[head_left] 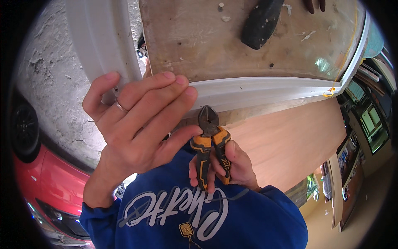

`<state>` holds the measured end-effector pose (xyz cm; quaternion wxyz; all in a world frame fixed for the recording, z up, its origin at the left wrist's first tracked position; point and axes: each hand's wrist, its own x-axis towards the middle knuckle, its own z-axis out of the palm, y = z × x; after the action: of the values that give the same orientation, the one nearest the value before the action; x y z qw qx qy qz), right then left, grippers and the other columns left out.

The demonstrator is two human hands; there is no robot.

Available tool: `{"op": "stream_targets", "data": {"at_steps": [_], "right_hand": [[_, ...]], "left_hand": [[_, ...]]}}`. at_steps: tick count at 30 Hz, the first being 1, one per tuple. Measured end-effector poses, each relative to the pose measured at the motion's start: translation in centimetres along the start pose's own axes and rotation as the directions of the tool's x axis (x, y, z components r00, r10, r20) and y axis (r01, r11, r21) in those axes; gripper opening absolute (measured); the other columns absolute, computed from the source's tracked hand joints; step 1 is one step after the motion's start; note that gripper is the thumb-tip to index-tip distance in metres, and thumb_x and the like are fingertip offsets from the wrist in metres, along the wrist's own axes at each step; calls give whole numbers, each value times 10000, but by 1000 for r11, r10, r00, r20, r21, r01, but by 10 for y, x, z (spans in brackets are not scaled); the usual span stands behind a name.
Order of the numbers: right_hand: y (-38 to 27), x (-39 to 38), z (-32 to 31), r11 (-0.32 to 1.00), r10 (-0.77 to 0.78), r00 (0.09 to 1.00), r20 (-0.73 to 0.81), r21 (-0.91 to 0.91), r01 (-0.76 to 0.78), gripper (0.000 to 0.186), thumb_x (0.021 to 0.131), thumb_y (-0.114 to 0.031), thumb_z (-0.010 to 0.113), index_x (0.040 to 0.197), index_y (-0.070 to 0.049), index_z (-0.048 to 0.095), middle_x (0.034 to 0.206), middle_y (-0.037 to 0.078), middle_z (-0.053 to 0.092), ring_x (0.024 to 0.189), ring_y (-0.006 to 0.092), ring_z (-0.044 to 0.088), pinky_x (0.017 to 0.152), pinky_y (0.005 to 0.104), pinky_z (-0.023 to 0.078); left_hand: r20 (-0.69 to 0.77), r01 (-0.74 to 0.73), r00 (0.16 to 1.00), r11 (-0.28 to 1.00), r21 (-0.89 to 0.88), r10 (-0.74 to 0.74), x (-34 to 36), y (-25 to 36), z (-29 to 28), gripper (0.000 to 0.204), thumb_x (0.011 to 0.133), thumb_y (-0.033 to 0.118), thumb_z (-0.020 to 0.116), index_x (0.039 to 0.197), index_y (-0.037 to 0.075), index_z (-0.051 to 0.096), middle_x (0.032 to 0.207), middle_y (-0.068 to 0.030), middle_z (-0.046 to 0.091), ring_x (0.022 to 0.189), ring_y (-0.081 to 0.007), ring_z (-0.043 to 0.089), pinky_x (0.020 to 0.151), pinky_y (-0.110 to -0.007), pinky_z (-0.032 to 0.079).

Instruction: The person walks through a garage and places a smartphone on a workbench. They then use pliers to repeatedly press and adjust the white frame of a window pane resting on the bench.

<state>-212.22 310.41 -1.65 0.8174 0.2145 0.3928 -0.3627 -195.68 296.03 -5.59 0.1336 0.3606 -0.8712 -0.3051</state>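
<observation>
My right hand (238, 168) is wrapped round the black and orange handles of a pair of cutting pliers (203, 159). The pliers point up and away from me, and their dark jaws sit just below the edge of a white frame (253, 90). My left hand (141, 120), with a ring on one finger, stretches its fingers over the frame's corner. Its thumb reaches toward the pliers' head and appears to touch or nearly touch it. I cannot make out anything held between the left fingers.
A stained board (199, 45) lies inside the frame, bearing a dark elongated object (261, 25). Orange string (329, 92) is tied near the frame's right corner. A plywood sheet (286, 141) is below the frame. A red car (54, 178) stands at the left on rough concrete (54, 91).
</observation>
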Motion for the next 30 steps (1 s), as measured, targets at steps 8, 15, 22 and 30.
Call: {"op": "stream_targets", "data": {"at_steps": [8, 15, 22, 30], "right_hand": [[8, 11, -12, 991, -129, 992, 11, -24, 129, 613, 840, -536, 574, 613, 29, 506, 716, 272, 586, 676, 391, 629, 403, 323, 533], [8, 22, -22, 971, -165, 986, -2, -174, 162, 663, 794, -613, 583, 655, 29, 493, 717, 247, 594, 627, 346, 635, 380, 274, 502], [3, 10, -10, 995, -48, 999, 18, -85, 49, 657, 807, -618, 555, 644, 18, 530, 894, 362, 577, 762, 394, 657, 443, 312, 556], [-3, -8, 15, 991, 79, 994, -73, 116, -70, 664, 836, -607, 514, 605, 16, 524, 943, 379, 555, 806, 432, 646, 462, 366, 574]], "left_hand": [[0, -15, 1000, 999, 29, 15, -1, -1, 1, 395, 714, 494, 692, 934, 167, 716, 948, 40, 690, 958, -113, 605, 1046, -363, 192], [-13, -23, 1000, 999, 38, 24, -1, -1, 2, 430, 685, 533, 696, 935, 184, 716, 949, 47, 688, 965, -109, 602, 1051, -363, 190], [-3, -18, 1000, 999, 36, 18, -1, -1, -2, 445, 667, 528, 705, 931, 170, 716, 959, 43, 686, 968, -120, 602, 1054, -370, 189], [20, 5, 1000, 1000, -10, -4, 3, 1, -3, 385, 729, 470, 683, 939, 149, 716, 961, 26, 685, 966, -135, 606, 1044, -375, 195]]}}
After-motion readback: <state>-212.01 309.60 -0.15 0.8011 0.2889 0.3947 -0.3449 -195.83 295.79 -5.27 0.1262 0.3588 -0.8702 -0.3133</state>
